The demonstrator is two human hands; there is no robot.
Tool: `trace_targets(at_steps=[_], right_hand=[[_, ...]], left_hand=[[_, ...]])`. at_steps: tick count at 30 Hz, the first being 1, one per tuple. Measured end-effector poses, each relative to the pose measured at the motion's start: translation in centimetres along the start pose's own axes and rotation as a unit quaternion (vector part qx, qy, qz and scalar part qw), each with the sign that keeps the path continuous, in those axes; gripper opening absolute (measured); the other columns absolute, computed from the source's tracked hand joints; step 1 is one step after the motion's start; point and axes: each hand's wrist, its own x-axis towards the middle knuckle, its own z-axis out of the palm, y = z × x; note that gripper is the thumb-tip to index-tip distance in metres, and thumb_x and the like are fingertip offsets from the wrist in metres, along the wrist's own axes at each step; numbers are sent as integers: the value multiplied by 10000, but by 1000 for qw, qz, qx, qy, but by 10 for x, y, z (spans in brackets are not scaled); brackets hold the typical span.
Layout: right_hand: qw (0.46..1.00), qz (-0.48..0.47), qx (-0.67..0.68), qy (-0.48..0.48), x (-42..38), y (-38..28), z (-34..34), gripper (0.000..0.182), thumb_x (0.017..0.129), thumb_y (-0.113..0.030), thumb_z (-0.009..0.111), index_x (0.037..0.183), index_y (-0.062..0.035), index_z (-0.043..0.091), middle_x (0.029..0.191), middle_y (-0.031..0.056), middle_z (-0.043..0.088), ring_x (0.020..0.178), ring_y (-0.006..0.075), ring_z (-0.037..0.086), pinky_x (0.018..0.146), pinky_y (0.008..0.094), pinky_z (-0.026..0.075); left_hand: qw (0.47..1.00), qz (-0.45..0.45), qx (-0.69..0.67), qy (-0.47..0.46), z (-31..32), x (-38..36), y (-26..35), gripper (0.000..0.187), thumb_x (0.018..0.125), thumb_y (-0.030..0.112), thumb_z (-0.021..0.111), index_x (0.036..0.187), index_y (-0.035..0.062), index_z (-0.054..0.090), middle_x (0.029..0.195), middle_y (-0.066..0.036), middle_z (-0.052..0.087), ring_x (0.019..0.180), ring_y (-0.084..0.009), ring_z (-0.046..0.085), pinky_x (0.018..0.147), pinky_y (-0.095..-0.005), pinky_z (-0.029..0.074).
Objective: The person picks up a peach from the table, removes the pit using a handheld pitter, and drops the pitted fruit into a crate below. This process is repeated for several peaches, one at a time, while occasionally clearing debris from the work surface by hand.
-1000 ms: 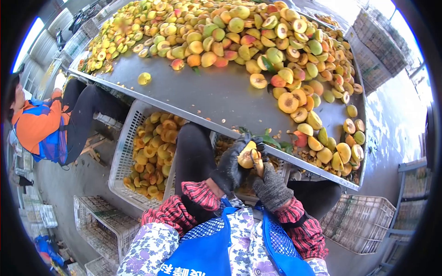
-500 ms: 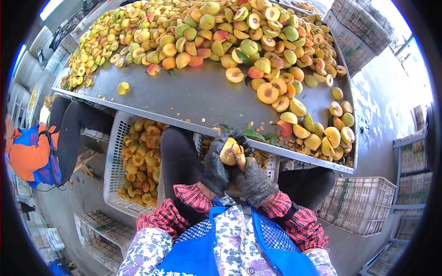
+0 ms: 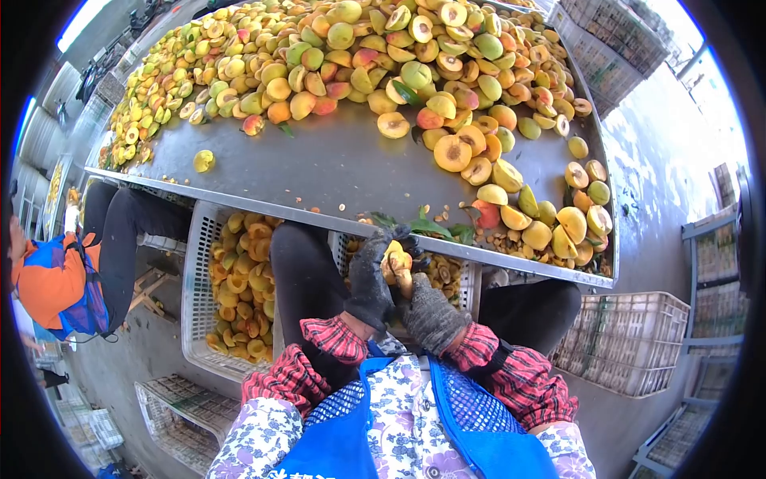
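Observation:
My left hand (image 3: 369, 279), in a dark coated glove, is closed around a yellow peach half (image 3: 394, 254) just in front of the table edge. My right hand (image 3: 435, 314), in a grey knit glove, grips a pitting tool (image 3: 404, 284) by its short wooden handle. The tool's tip meets the peach half; its metal end is hidden by the fruit and fingers. Below my hands, between my knees, a white crate (image 3: 472, 299) holds cut peach pieces. Halved peaches (image 3: 453, 153) lie heaped on the metal table (image 3: 295, 172) ahead.
A white crate (image 3: 195, 279) of peach halves stands left of my leg. Leaves (image 3: 431, 227) and loose pits lie along the table's raised front edge. Another person (image 3: 60, 279) in orange sits at the left. More crates (image 3: 622, 339) stand on the floor to the right.
The peach half has turned in my left hand, and the tool in my right hand has tilted and shifted slightly left. The whole view has moved a little.

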Motion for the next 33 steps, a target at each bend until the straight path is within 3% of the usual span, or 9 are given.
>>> trace_targets(at_steps=[3,12,13,18,21,24,27,32,33], right_hand=[[991,100,87,-15,2,-1,4,275,796,-164,568,976,-4,437,803,202,561,716,365,574,603,417,449],[944,-262,-114,-164,2,24,-16,190,831,-185,494,829,-2,546,760,173,533,728,308,539,636,386,450],[969,-19,131,-207,0,22,-14,185,817,-189,517,867,-13,548,749,159,546,679,301,534,615,387,446],[969,98,174,-144,0,7,-18,262,770,-224,594,908,-11,531,805,192,595,734,342,584,656,411,453],[981,154,84,-84,-2,-1,-7,294,767,-232,592,956,-15,530,817,195,569,762,361,564,664,410,453],[993,65,75,-62,-2,18,17,307,773,-251,577,978,-25,538,767,185,556,748,368,547,648,418,454],[974,38,170,-144,-1,29,20,305,783,-270,556,981,-38,548,739,176,556,738,354,546,627,424,456],[954,-255,-120,-103,1,26,0,284,793,-258,586,925,-7,577,723,105,579,654,191,567,568,328,444],[980,-106,37,-167,2,17,-9,260,775,-220,586,948,-26,570,720,107,564,672,218,555,581,341,445]], left_hand=[[996,45,77,-27,-5,1,5,263,809,106,516,1052,8,542,1003,-141,594,960,-281,567,875,-370,426],[977,-37,37,-208,-19,12,18,292,733,73,540,1015,4,573,993,-149,608,926,-270,591,828,-369,457],[975,-54,16,-215,-18,12,20,288,733,68,539,1012,4,576,990,-149,610,910,-265,598,812,-362,467],[961,171,123,-177,-2,6,44,233,823,112,504,1005,-20,564,898,-128,624,793,-230,609,713,-327,499],[967,175,159,-95,2,2,39,206,831,73,497,991,-13,593,884,-92,628,756,-165,610,691,-292,490],[984,137,107,-42,10,-5,46,189,842,88,507,955,-21,613,842,-82,626,733,-152,597,668,-286,486],[975,-131,-181,-17,9,-6,32,194,840,122,534,927,-28,623,842,-85,626,739,-149,597,667,-272,488],[961,-156,-207,-94,6,-1,30,263,859,185,513,963,-45,587,823,-127,621,707,-191,607,643,-295,513],[961,-149,-201,-121,4,-1,30,272,857,193,520,968,-46,586,825,-129,621,706,-194,606,644,-298,515]])
